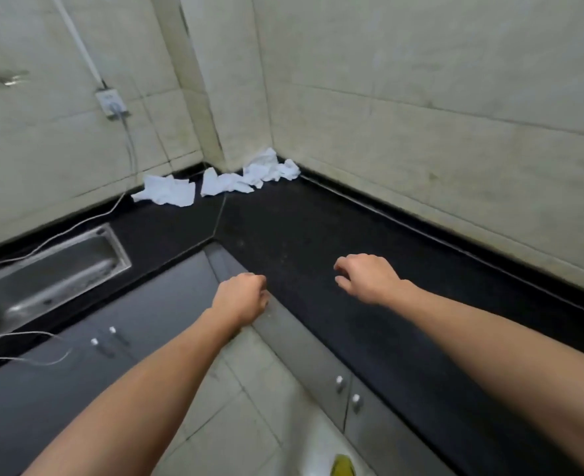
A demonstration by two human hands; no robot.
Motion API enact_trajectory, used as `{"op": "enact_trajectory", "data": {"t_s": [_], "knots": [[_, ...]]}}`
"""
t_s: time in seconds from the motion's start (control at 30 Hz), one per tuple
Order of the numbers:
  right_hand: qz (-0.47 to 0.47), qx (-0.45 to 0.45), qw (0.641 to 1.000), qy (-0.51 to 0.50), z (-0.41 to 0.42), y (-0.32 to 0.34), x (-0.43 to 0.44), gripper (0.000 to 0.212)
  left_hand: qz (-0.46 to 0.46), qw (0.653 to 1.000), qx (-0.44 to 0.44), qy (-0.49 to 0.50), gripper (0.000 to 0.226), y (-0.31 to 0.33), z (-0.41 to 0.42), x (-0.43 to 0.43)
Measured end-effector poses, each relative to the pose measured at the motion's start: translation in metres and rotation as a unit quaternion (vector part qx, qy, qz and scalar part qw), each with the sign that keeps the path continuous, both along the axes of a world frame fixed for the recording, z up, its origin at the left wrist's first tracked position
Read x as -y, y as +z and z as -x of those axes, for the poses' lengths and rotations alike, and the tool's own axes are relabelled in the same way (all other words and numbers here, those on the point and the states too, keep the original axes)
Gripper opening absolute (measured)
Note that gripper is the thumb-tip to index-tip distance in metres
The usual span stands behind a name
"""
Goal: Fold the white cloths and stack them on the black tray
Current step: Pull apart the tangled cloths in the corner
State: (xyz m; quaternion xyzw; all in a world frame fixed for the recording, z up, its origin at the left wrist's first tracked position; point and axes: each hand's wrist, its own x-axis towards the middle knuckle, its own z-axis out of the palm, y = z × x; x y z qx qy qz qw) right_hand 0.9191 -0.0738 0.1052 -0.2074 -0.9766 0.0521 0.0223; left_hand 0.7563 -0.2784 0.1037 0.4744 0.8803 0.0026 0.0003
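Countertop (318,228): cloths (227,184) well beyond hands (240,298) (369,280)

Three white cloths (165,194), two hands (240,298), one sink (52,266)
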Motion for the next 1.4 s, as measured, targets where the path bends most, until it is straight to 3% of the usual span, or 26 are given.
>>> {"op": "enact_trajectory", "data": {"t_s": [0.7,1.13,1.4], "knots": [[0.043,0.068,0.987,0.137,0.404,-0.045,-0.041,0.034,0.017,0.986,0.047,0.161,0.023,-0.029,0.323,0.008],[0.108,0.095,0.989,0.042,0.601,-0.081,-0.052,0.029,0.009,0.990,0.096,0.107,0.019,-0.045,0.575,-0.014],[0.135,0.120,0.983,-0.014,0.651,-0.117,-0.092,0.028,0.047,0.979,0.178,0.086,0.019,-0.090,0.646,-0.066]]}}
